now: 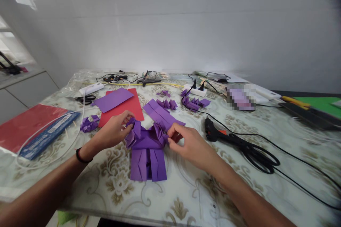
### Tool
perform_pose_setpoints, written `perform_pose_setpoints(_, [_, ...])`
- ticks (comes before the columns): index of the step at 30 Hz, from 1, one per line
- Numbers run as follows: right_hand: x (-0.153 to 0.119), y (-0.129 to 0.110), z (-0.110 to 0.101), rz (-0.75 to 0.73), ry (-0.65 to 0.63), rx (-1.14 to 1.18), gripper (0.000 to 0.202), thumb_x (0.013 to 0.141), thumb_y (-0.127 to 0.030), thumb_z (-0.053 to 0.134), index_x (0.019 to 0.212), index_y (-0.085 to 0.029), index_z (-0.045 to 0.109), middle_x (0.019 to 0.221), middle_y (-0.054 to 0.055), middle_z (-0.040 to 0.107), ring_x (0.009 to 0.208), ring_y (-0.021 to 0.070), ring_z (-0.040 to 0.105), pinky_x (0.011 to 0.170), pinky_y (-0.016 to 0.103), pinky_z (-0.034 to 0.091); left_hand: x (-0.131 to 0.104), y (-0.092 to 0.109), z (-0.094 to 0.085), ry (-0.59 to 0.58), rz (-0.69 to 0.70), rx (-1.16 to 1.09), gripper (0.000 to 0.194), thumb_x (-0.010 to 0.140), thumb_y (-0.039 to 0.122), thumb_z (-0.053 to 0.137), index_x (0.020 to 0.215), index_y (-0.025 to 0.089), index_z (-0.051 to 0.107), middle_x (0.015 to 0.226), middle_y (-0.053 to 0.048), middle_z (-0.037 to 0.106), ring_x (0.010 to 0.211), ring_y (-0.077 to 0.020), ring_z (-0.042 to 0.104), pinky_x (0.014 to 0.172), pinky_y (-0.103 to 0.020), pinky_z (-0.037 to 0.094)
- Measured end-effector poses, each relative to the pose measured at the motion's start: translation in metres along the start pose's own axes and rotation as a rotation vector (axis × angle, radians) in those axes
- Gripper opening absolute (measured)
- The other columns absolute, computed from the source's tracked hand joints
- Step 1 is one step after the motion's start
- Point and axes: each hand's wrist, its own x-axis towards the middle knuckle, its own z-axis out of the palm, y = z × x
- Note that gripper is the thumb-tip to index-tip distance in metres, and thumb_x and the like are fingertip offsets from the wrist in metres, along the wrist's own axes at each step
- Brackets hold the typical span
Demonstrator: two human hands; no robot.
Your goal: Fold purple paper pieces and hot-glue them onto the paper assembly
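A folded purple paper model (147,141) lies in front of me, with a flat lower part that has a slit down its middle and pleated folds at both upper sides. My left hand (117,126) is closed around the pleated fold on its left, the thumb and fingers at the paper's edge. On the other side, my right hand (186,142) pinches the edge of the right pleated fold. Just behind the model rests a creased purple paper strip (162,113). Several small folded purple pieces (166,104) are scattered beyond it.
To the right lie a glue gun (213,131) and black-handled scissors (259,154), with a black cord running past them. Purple paper (114,100) overlaps a red sheet (135,104) at the left. Farther back are a power strip (195,91) and pliers (149,80). A blue packet (50,136) sits left.
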Motion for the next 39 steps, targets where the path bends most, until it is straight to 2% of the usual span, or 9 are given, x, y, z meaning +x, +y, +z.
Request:
perform_pose_setpoints(4, [0.0, -0.001, 0.001, -0.033, 0.011, 0.013, 0.008, 0.089, -0.018, 0.058, 0.083, -0.024, 0.056, 0.081, -0.001, 0.066, 0.072, 0.017, 0.06, 0.069, 0.029, 0.046, 0.0, 0.002, 0.001, 0.016, -0.005, -0.021, 0.027, 0.093, 0.036, 0.057, 0.115, 0.022, 0.062, 0.107, -0.01, 0.079, 0.1, -0.0281, 0.077, 0.08, -0.037, 0.061])
perform_pose_setpoints(11, [0.001, -0.002, 0.003, -0.084, 0.008, 0.025, 0.01, 0.09, -0.016, 0.058, 0.084, -0.023, 0.058, 0.081, -0.001, 0.065, 0.072, 0.0167, 0.06, 0.069, 0.029, 0.046, -0.001, 0.004, 0.003, 0.007, -0.012, -0.031, 0.03, 0.094, 0.038, 0.058, 0.117, 0.02, 0.063, 0.109, -0.013, 0.079, 0.102, -0.0304, 0.076, 0.083, -0.042, 0.062])
perform_pose_setpoints(15, [0.002, -0.001, 0.004, -0.117, -0.002, 0.022, 0.011, 0.092, -0.015, 0.058, 0.085, -0.023, 0.061, 0.084, 0.001, 0.067, 0.073, 0.0172, 0.062, 0.07, 0.03, 0.048, -0.002, 0.003, 0.005, -0.01, 0.002, -0.048, 0.032, 0.095, 0.04, 0.059, 0.121, 0.021, 0.062, 0.114, -0.013, 0.078, 0.109, -0.0311, 0.075, 0.085, -0.042, 0.063])
perform_pose_setpoints(21, [0.002, 0.001, 0.006, -0.132, -0.017, 0.008, 0.012, 0.094, -0.015, 0.06, 0.085, -0.023, 0.064, 0.084, 0.002, 0.067, 0.074, 0.0179, 0.063, 0.071, 0.03, 0.049, -0.006, 0.009, 0.006, -0.068, 0.028, -0.076, 0.042, 0.101, 0.053, 0.058, 0.129, 0.023, 0.062, 0.124, -0.014, 0.077, 0.119, -0.0327, 0.073, 0.093, -0.043, 0.061])
perform_pose_setpoints(26, [0.002, 0.004, 0.007, -0.126, -0.034, 0.005, 0.013, 0.096, -0.016, 0.06, 0.086, -0.022, 0.066, 0.085, 0.002, 0.067, 0.076, 0.0183, 0.063, 0.072, 0.031, 0.048, -0.01, 0.016, 0.003, -0.163, 0.069, -0.056, 0.05, 0.106, 0.056, 0.051, 0.141, 0.022, 0.057, 0.142, -0.016, 0.068, 0.127, -0.0328, 0.067, 0.102, -0.044, 0.056])
perform_pose_setpoints(31, [0.003, 0.003, 0.006, -0.12, -0.029, 0.006, 0.012, 0.095, -0.015, 0.061, 0.088, -0.022, 0.066, 0.087, 0.002, 0.067, 0.076, 0.0181, 0.063, 0.073, 0.031, 0.049, -0.011, 0.014, 0.004, -0.2, 0.134, 0.004, 0.056, 0.102, 0.056, 0.059, 0.146, 0.021, 0.055, 0.14, -0.016, 0.066, 0.126, -0.0339, 0.064, 0.109, -0.049, 0.051])
perform_pose_setpoints(34, [0.0, -0.003, 0.005, -0.153, 0.01, 0.006, 0.011, 0.094, -0.014, 0.062, 0.089, -0.022, 0.068, 0.088, 0.003, 0.067, 0.075, 0.0172, 0.061, 0.072, 0.03, 0.049, -0.013, 0.019, 0.001, -0.147, 0.229, -0.002, 0.051, 0.098, 0.049, 0.069, 0.141, 0.021, 0.062, 0.141, -0.018, 0.063, 0.136, -0.0358, 0.056, 0.116, -0.052, 0.046])
perform_pose_setpoints(36, [-0.004, -0.007, 0.007, -0.224, 0.001, 0.024, 0.013, 0.095, -0.015, 0.061, 0.094, -0.021, 0.072, 0.092, 0.004, 0.069, 0.076, 0.0171, 0.062, 0.072, 0.03, 0.05, -0.015, 0.027, -0.004, -0.146, 0.322, -0.012, 0.035, 0.098, 0.041, 0.07, 0.128, 0.024, 0.073, 0.141, -0.016, 0.063, 0.136, -0.0356, 0.054, 0.117, -0.052, 0.044])
perform_pose_setpoints(39, [-0.011, -0.011, 0.014, -0.347, -0.15, 0.023, 0.024, 0.097, -0.013, 0.056, 0.103, -0.022, 0.078, 0.094, 0.005, 0.074, 0.078, 0.0176, 0.066, 0.073, 0.029, 0.05, -0.02, 0.039, -0.009, -0.302, 0.489, -0.019, 0.013, 0.098, 0.031, 0.069, 0.102, 0.027, 0.081, 0.127, -0.011, 0.07, 0.123, -0.0323, 0.059, 0.114, -0.053, 0.044])
